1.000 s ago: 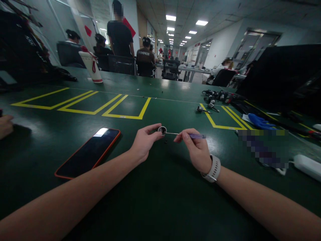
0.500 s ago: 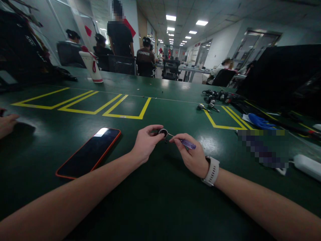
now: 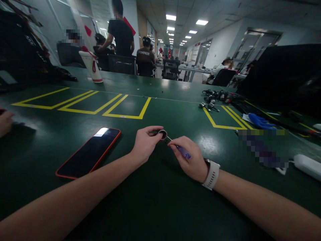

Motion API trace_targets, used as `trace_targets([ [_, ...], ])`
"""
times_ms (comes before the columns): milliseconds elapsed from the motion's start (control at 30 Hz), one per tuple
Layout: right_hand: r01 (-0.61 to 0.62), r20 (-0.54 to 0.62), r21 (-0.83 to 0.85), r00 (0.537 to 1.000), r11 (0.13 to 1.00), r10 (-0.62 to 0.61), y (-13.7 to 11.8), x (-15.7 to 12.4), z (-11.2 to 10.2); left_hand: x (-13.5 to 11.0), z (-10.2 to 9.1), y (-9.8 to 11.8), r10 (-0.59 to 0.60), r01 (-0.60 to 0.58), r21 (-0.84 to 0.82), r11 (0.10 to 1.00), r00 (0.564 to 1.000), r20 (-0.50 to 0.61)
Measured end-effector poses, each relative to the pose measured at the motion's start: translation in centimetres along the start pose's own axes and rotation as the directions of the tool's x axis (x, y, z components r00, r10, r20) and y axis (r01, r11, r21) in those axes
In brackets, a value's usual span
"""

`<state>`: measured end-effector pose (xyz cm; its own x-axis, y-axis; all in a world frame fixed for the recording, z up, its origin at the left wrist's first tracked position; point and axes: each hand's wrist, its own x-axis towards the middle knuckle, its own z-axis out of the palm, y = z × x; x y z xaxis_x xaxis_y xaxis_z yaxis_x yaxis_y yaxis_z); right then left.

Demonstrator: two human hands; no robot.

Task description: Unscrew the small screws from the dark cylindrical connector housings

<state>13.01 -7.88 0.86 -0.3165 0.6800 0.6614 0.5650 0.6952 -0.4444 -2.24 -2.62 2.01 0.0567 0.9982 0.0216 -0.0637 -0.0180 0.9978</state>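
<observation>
Between its thumb and fingers, my left hand [image 3: 146, 142] pinches a small round metal part [image 3: 163, 134] with a dark hollow inside. My right hand [image 3: 188, 157] is closed round a screwdriver [image 3: 185, 152] with a purple see-through handle. The thin shaft points up and left, and its tip meets the rim of the metal part; whether it sits in a screw is too small to tell. Just below the part is a tiny dark piece [image 3: 166, 141]. To the left of my left forearm lies a phone [image 3: 90, 152] in an orange case.
Yellow tape outlines [image 3: 122, 116] mark the green table [image 3: 160, 201]. Metal parts with cables [image 3: 212, 100] lie at the back right, near a blue cloth-like item [image 3: 260, 121] and a white power strip [image 3: 308, 166]. A cup [image 3: 92, 67] stands back left. Another person's hand [image 3: 5, 122] shows at the left edge.
The screwdriver's handle has swung down and slightly left with my right hand. My left hand keeps its hold on the metal part almost in place. A standing person behind has reached an arm out.
</observation>
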Motion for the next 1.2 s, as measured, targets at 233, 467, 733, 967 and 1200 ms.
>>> trace_targets([
  [233, 0.091, -0.008, -0.089, 0.996, 0.992, -0.092, -0.9, 0.4, -0.9, -0.9, 0.0, 0.4, -0.029, 0.028, 0.029, 0.999, 0.998, 0.055],
  [467, 0.063, -0.05, -0.046, 0.997, 0.997, -0.065, -1.9, 0.7, -2.4, -2.0, 0.1, 0.8, -0.005, -0.003, 0.084, 0.996, 0.996, 0.092],
  [733, 0.098, -0.053, -0.022, 0.994, 0.995, -0.099, -2.0, 0.7, -2.6, -2.3, 0.1, 1.0, -0.012, 0.002, 0.088, 0.996, 0.994, 0.113],
  [967, -0.037, -0.17, 0.163, 0.983, 0.986, 0.065, -2.1, 0.7, -2.9, -2.3, -0.2, 1.6, -0.083, 0.075, 0.097, 0.992, 0.994, 0.071],
  [1200, -0.393, 0.0, 0.314, 0.91, 0.864, 0.414, 0.8, 1.7, -1.8, -2.2, -0.2, 2.7, -0.185, 0.185, -0.023, 0.982, 0.983, 0.005],
])
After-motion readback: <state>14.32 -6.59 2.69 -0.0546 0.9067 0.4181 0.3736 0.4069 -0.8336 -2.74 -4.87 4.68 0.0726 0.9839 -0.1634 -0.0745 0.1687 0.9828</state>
